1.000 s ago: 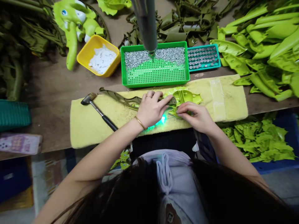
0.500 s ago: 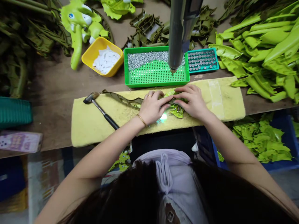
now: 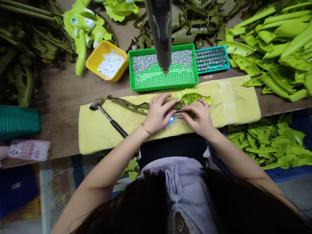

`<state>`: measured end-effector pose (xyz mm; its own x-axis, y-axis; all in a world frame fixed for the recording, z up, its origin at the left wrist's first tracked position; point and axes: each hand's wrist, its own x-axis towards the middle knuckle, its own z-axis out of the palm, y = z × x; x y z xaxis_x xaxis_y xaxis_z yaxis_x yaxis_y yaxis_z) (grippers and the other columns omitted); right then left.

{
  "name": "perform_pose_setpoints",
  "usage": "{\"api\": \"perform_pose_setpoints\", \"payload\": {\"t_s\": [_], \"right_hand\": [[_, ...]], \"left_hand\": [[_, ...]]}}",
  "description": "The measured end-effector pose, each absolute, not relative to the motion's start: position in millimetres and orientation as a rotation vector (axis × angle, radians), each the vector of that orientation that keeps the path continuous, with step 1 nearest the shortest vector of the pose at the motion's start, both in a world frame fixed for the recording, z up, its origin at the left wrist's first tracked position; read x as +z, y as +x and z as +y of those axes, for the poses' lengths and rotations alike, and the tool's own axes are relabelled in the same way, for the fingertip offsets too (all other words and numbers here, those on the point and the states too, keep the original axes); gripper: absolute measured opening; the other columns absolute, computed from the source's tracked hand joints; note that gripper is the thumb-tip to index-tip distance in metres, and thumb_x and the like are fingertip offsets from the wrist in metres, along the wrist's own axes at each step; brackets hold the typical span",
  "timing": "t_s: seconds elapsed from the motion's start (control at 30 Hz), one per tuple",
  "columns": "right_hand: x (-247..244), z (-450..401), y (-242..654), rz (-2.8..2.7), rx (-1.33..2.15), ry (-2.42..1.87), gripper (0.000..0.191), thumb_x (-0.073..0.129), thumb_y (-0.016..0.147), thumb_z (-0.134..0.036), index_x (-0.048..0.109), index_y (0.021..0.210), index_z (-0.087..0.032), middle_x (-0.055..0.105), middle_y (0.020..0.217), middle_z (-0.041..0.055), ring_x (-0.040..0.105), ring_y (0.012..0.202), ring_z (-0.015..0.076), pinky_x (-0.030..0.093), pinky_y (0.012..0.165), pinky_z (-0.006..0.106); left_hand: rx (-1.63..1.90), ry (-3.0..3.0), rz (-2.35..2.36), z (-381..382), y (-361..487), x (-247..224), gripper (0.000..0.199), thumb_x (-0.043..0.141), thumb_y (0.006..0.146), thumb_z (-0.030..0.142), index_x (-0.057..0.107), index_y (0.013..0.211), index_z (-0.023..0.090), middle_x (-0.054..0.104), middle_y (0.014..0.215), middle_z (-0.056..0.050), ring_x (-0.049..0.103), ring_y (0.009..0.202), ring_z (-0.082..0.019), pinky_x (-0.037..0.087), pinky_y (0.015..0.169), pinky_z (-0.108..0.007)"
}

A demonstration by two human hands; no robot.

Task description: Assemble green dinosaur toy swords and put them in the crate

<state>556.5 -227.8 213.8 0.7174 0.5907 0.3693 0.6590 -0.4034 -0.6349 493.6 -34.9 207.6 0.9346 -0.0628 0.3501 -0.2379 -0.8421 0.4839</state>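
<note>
Just changed: right hand [image 3: 200, 117] drawn toward body, baring more of green shell [image 3: 192, 96]; glow [image 3: 171, 119] turned blue. Suggests fine handling where brown strip [image 3: 125, 103] overlaps shell — both on cloth [image 3: 95, 130], on tabletop [image 3: 63, 87]. Left hand [image 3: 158, 113]: fingers bent over strip, grip hidden. Right: fingers bunched, hold too small to tell. Counted — one shell, one strip, one hammer [image 3: 107, 115], one driver [image 3: 162, 42], one tub [image 3: 120, 73].

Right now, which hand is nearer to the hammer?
Left. The left hand is to the right of the hammer; the right hand is farther right, past the left one.
</note>
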Motion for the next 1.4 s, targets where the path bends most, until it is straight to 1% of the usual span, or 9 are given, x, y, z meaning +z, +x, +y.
{"api": "perform_pose_setpoints", "payload": {"t_s": [0.23,0.47,0.6,0.67,0.73,0.93,1.07,1.23,1.4], "right_hand": [[212.7,-229.5,558.7,-0.944,-0.084,-2.038,0.007,0.062,0.086,-0.026,0.068,0.088,-0.026,0.074,0.086,-0.0003,0.066,0.086,0.0169,0.040,0.100,0.043],[212.8,-228.0,559.0,-0.928,-0.070,-2.079,0.010,0.060,0.087,-0.027,0.069,0.092,-0.026,0.074,0.086,0.0003,0.066,0.086,0.0179,0.041,0.096,0.043],[210.8,-228.5,561.9,-0.934,-0.118,-2.073,0.009,0.063,0.086,-0.031,0.067,0.092,-0.025,0.073,0.083,0.0008,0.065,0.082,0.0179,0.044,0.092,0.040],[209.5,-228.8,563.5,-0.960,-0.119,-2.060,0.008,0.063,0.086,-0.031,0.067,0.089,-0.025,0.073,0.081,0.0008,0.065,0.081,0.0179,0.046,0.087,0.038],[207.9,-228.4,564.7,-0.997,-0.137,-2.042,0.007,0.063,0.086,-0.030,0.067,0.089,-0.025,0.072,0.080,0.0008,0.064,0.080,0.0177,0.046,0.083,0.037],[203.7,-225.3,565.6,-0.961,-0.127,-2.049,0.009,0.063,0.086,-0.033,0.066,0.086,-0.025,0.071,0.079,0.0008,0.063,0.079,0.0177,0.046,0.083,0.038],[203.4,-225.6,565.8,-0.920,-0.109,-1.993,0.008,0.064,0.085,-0.032,0.067,0.086,-0.025,0.072,0.079,0.0005,0.064,0.078,0.0180,0.046,0.083,0.039],[204.7,-227.7,566.8,-0.837,-0.061,-1.939,0.008,0.065,0.083,-0.033,0.068,0.085,-0.026,0.071,0.079,0.0010,0.064,0.080,0.0189,0.047,0.084,0.040],[204.1,-227.2,566.7,-0.792,-0.066,-1.947,0.009,0.065,0.084,-0.035,0.067,0.086,-0.026,0.071,0.079,0.0009,0.063,0.080,0.0187,0.048,0.083,0.039]], "left_hand": [[0.321,2.334,-0.074,-59.0,481.1,234.1,0.023,0.055,0.092,0.038,0.066,0.092,0.017,0.067,0.092,-0.007,0.061,0.092,-0.019,0.049,0.085,-0.034],[0.203,2.276,0.053,-75.1,487.2,236.7,0.020,0.055,0.092,0.032,0.065,0.085,0.017,0.068,0.084,-0.005,0.062,0.086,-0.018,0.049,0.082,-0.034],[0.317,2.458,0.166,-42.4,470.3,238.5,0.024,0.050,0.094,0.035,0.065,0.101,0.017,0.068,0.105,-0.011,0.059,0.105,-0.022,0.045,0.096,-0.040],[0.345,2.628,0.267,-6.7,458.7,237.0,0.036,0.054,0.090,0.044,0.061,0.115,0.018,0.061,0.123,-0.015,0.051,0.120,-0.028,0.036,0.105,-0.048],[0.135,2.729,0.227,30.6,450.9,235.4,0.053,0.061,0.083,0.055,0.058,0.122,0.019,0.057,0.128,-0.015,0.048,0.123,-0.032,0.034,0.105,-0.050],[-0.543,2.817,-0.046,74.8,466.7,250.3,0.044,0.068,0.075,0.052,0.063,0.103,0.018,0.066,0.104,-0.010,0.058,0.103,-0.030,0.040,0.091,-0.042],[-0.896,2.712,-0.113,71.7,489.0,270.7,0.041,0.070,0.069,0.054,0.062,0.091,0.020,0.065,0.085,-0.004,0.060,0.078,-0.023,0.041,0.071,-0.032],[-0.769,2.769,-0.220,74.0,505.1,289.7,0.043,0.074,0.061,0.051,0.062,0.091,0.022,0.064,0.086,-0.006,0.058,0.076,-0.023,0.040,0.066,-0.032],[-0.830,2.650,-0.231,78.2,511.6,295.5,0.042,0.070,0.065,0.055,0.060,0.091,0.024,0.062,0.082,-0.005,0.056,0.069,-0.021,0.039,0.061,-0.031]]}}
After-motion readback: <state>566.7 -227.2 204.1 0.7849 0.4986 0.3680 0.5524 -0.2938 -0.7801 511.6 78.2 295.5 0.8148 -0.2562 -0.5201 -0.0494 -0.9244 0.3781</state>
